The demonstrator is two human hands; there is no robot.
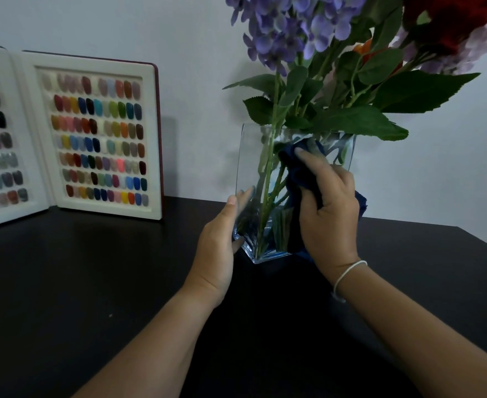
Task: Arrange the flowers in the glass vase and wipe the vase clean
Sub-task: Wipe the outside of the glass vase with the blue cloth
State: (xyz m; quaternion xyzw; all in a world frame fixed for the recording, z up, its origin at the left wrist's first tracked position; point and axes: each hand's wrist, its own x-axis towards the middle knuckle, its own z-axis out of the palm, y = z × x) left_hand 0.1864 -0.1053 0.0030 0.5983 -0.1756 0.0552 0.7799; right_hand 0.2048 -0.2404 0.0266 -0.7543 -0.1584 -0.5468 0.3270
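Cloth (302,173) lies under right hand (329,214) fingers (311,159), against vase (253,156)

The scene is dim and evenly lit, the pale wall (196,38) grey-blue and the black worktop (64,282) so dark that its surface shows almost no detail, while a soft shadow falls on the wall just right of the open swatch book (98,133), so light comes from the left. The glass vase (253,156) carries only faint pale reflections along its rim and edges, with no hard glare. The whole picture is slightly soft, the swatch colours smeared, and the wide lens bends the book's lines toward the left edge and stretches the forearms at the bottom.
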